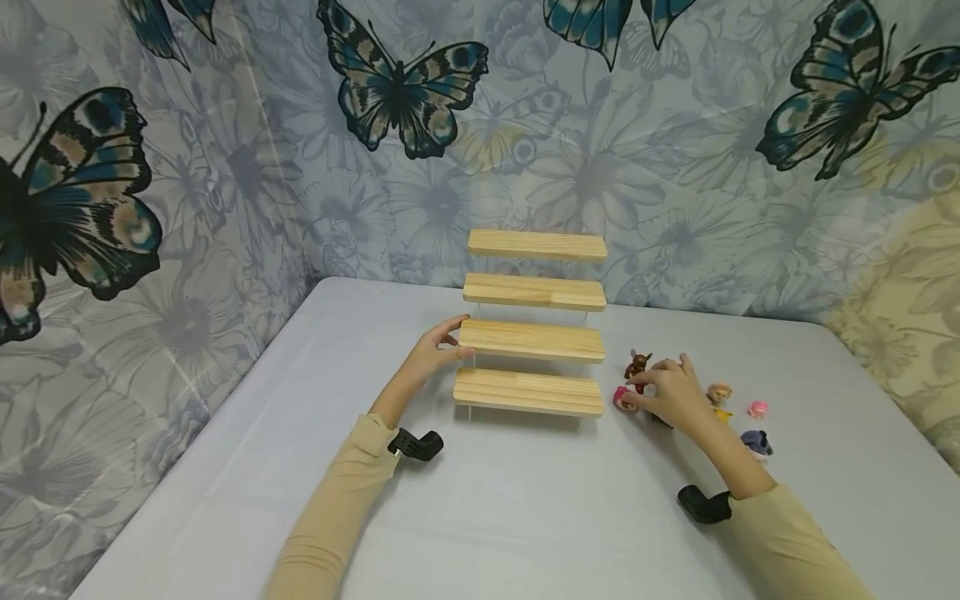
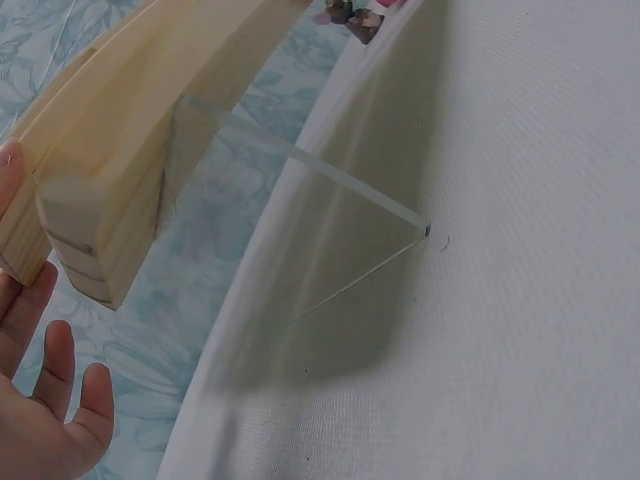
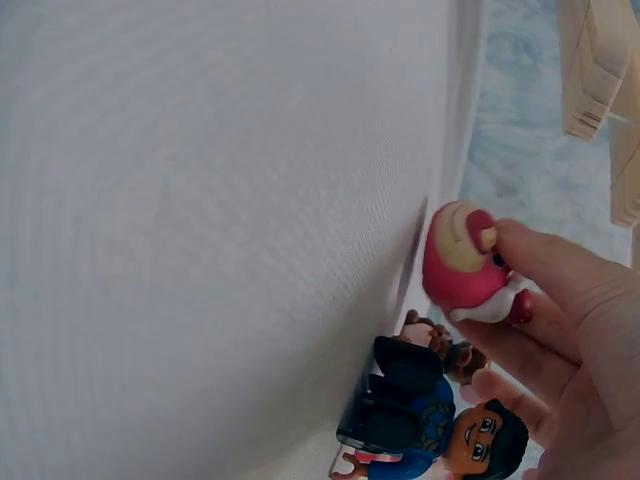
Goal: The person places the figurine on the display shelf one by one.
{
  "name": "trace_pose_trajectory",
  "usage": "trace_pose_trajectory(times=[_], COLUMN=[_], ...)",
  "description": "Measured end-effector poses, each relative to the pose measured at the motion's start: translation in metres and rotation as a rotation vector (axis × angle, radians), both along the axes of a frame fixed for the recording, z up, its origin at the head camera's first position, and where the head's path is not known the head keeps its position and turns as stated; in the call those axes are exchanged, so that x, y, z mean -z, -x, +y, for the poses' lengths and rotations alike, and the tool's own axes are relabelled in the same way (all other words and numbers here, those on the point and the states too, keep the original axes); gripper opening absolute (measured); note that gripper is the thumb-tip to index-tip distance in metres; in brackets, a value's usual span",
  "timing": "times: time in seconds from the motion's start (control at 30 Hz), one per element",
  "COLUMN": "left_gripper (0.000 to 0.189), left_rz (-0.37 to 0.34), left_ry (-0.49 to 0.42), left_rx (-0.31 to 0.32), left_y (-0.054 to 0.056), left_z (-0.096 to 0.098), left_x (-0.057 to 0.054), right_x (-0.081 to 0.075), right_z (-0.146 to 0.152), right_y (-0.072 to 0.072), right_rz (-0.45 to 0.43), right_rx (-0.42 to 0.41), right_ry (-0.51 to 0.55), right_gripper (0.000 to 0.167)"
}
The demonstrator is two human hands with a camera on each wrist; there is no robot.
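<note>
My left hand [image 1: 441,343] holds the left end of a pale wooden four-step display stand [image 1: 531,342], at the second-lowest board. In the left wrist view, its thumb lies on one side of the board [image 2: 20,250] and a fingertip on the other; the remaining fingers stick out. To the right of the stand, my right hand [image 1: 675,396] pinches a pink bear figurine [image 3: 465,265] between thumb and fingers. Close by are a brown figurine [image 1: 637,364] and, in the right wrist view, a black-haired figure [image 3: 490,440] in a blue top on a black seat.
Right of my right hand are a light-haired figure [image 1: 718,393], a small pink figurine [image 1: 757,409] and a grey-blue one [image 1: 757,442]. A clear support [image 2: 330,175] props the stand on the white tabletop [image 1: 510,508]. Butterfly-print cloth [image 1: 592,167] hangs behind.
</note>
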State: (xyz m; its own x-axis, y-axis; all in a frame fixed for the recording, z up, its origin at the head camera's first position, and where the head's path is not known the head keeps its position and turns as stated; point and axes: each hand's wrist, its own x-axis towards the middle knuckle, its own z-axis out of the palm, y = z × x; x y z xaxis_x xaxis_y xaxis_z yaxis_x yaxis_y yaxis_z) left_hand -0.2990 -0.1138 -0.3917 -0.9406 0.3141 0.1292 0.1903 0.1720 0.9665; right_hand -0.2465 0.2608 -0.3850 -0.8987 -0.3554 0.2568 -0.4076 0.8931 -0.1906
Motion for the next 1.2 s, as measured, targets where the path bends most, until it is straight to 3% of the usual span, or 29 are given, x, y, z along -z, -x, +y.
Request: trace_pose_trajectory(times=[0.13,0.23,0.37,0.47,0.6,0.77,0.97,1.07,1.2], left_gripper=[0.064,0.063,0.063,0.062,0.063,0.065,0.065,0.065,0.065], left_rz=[-0.010,-0.019,-0.026,-0.022,-0.024,-0.042,-0.066,-0.079,-0.086], left_ry=[-0.054,-0.079,-0.100,-0.110,-0.107,-0.085,-0.087,-0.096,-0.087], left_rx=[0.015,0.027,0.031,0.025,0.016,0.007,0.006,0.006,0.004], left_y=[0.001,-0.004,-0.005,-0.001,0.000,0.001,0.000,0.001,0.000], left_z=[0.001,0.002,0.003,0.003,0.002,0.001,0.000,0.000,0.001], left_x=[0.001,-0.006,-0.006,0.002,0.003,0.000,-0.006,-0.006,-0.002], right_x=[0.000,-0.005,-0.016,-0.021,-0.025,-0.033,-0.041,-0.025,0.023], right_z=[0.003,0.006,0.006,0.005,0.001,-0.003,-0.007,0.006,0.040], right_y=[0.003,0.005,0.004,0.004,0.004,0.004,0.005,0.023,0.062], right_rz=[0.035,-0.020,-0.125,-0.154,-0.177,-0.170,-0.102,-0.071,-0.018], right_rx=[-0.084,-0.109,-0.046,-0.008,0.019,0.032,0.063,0.075,0.106], right_ry=[0.121,0.208,0.279,0.337,0.384,0.427,0.463,0.503,0.521], right_gripper=[0.024,0.024,0.031,0.035,0.039,0.033,0.032,0.032,0.029])
